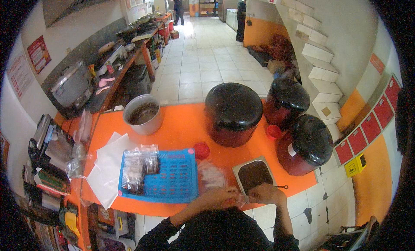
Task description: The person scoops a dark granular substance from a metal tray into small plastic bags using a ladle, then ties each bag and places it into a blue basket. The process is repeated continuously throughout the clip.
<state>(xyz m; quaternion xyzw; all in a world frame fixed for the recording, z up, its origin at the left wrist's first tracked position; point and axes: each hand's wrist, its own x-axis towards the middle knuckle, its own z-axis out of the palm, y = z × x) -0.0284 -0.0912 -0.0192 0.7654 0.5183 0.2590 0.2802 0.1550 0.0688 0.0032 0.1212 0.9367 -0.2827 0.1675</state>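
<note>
My left hand pinches a small clear plastic bag near the front edge of the orange table. Close against the bag, my right hand has its fingers curled at the near side of a rectangular metal pan of dark contents. A thin handle with a ring end sticks out beside my right hand; whether I grip it is hidden. Loose clear bags lie left of the pan. In a blue plastic basket, small filled zip bags stand in rows.
Three dark lidded pots occupy the right and back. Two red lids or cups sit between. A metal pot and white sheets are at left. Two people stand farther off.
</note>
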